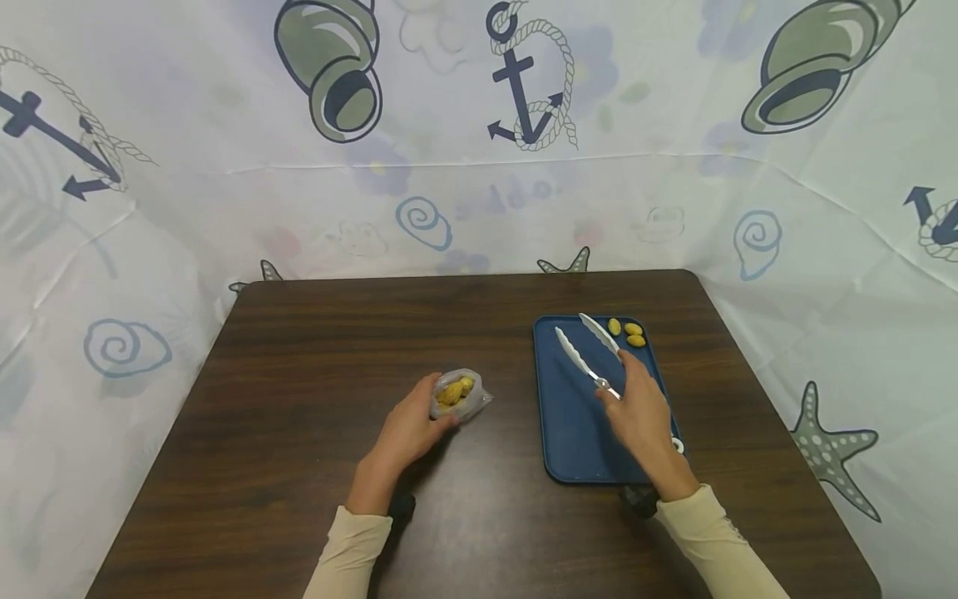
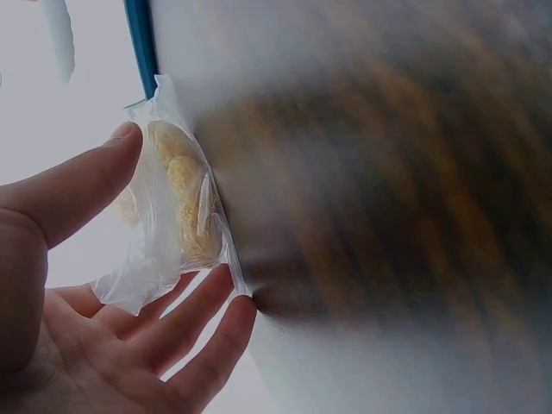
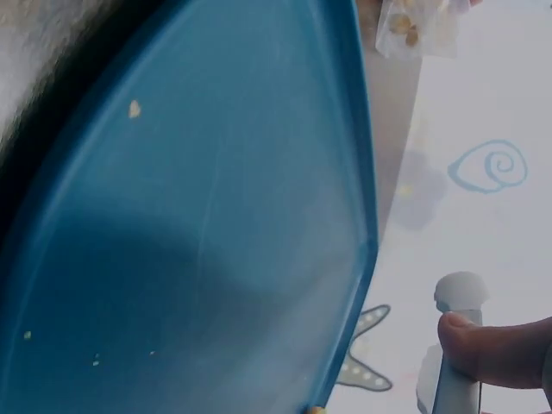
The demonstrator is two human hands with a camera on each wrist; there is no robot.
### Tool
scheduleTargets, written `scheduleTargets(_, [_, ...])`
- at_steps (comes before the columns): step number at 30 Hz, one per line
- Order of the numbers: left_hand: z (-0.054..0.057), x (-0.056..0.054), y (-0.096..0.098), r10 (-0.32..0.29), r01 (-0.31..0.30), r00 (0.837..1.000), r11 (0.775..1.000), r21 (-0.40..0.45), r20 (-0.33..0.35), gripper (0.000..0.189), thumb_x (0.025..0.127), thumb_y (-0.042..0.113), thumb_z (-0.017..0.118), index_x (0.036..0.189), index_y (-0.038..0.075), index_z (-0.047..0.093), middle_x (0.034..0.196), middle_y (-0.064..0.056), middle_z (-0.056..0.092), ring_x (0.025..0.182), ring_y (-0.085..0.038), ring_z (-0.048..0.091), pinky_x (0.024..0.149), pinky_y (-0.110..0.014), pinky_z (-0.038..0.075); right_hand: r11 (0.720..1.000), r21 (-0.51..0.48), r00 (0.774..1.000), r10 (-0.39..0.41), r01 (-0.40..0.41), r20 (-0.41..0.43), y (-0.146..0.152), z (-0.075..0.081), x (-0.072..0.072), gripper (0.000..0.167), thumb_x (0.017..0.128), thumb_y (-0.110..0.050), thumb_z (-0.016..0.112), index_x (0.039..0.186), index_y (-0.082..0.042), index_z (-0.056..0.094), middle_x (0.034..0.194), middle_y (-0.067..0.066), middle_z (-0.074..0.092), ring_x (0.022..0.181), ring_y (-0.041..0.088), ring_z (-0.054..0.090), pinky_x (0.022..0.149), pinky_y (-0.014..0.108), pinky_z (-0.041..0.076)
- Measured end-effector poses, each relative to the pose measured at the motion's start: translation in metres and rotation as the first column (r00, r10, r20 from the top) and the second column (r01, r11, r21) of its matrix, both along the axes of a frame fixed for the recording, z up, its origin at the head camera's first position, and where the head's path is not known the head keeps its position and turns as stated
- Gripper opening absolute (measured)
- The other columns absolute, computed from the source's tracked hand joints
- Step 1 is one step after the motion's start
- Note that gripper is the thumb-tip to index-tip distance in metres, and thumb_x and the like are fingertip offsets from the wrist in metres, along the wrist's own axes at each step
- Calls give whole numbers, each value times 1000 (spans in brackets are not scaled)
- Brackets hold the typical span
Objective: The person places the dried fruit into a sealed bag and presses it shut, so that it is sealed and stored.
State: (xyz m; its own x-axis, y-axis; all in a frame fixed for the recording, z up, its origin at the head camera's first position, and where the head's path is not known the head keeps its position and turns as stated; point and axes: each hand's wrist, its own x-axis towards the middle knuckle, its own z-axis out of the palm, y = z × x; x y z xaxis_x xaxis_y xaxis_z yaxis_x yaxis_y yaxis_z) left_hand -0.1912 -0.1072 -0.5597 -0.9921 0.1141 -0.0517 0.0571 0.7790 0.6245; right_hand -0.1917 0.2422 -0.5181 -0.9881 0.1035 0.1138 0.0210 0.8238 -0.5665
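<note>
Two bare hands at work over a dark brown wood-grain table [image 1: 337, 333]. Left hand [image 1: 407, 428] has thumb and fingers around a small see-through plastic bag [image 1: 477, 404], mouth open, with lumpy yellow-brown pieces [image 1: 451, 393] inside. Bag's left of the tray and right down by the tabletop, though I can't tell if it's fully resting there. Right hand [image 1: 644, 416] is gripping a pair of slim silvery-white tongs [image 1: 572, 353], arms spread, nothing between the tips. They're above a navy blue rectangular tray with rounded corners [image 1: 576, 441]. Three yellow oval pieces [image 1: 635, 341] sit close together in the tray's far right corner, and the right wrist cam shows a few pale crumbs [image 3: 134, 109] on it too. Behind it all hangs a white sea-print cloth [image 1: 464, 183], anchors and shells all over.
</note>
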Motion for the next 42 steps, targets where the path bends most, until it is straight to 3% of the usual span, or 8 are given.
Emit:
scheduleTargets(11, [2, 2, 0, -3, 3, 1000, 1000, 3, -9, 79, 92, 28, 80, 155, 6, 39, 151, -17, 54, 133, -37, 57, 107, -57, 46, 999, 1, 999, -49, 49, 0, 10, -8, -9, 72, 93, -17, 74, 154, 0, 40, 154, 28, 47, 138, 51, 49, 111, 65, 40])
scheduleTargets(17, [1, 2, 0, -1, 1, 1000, 1000, 3, -16, 78, 92, 29, 79, 155, 6, 40, 151, -17, 55, 133, -37, 57, 107, -57, 46, 997, 8, 997, -76, 76, -27, 18, -13, -13, 70, 92, -20, 75, 151, -1, 44, 149, 28, 54, 131, 52, 55, 103, 67, 44])
scheduleTargets(42, [3, 2, -1, 3, -3, 1000, 1000, 9, 7, 80, 92, 29, 79, 157, 7, 38, 154, -18, 52, 136, -38, 55, 108, -59, 44, 985, 83, 988, -151, 150, 9, 35, -13, -30, 63, 96, -22, 68, 148, 4, 44, 137, 32, 58, 114, 56, 61, 87, 66, 48])
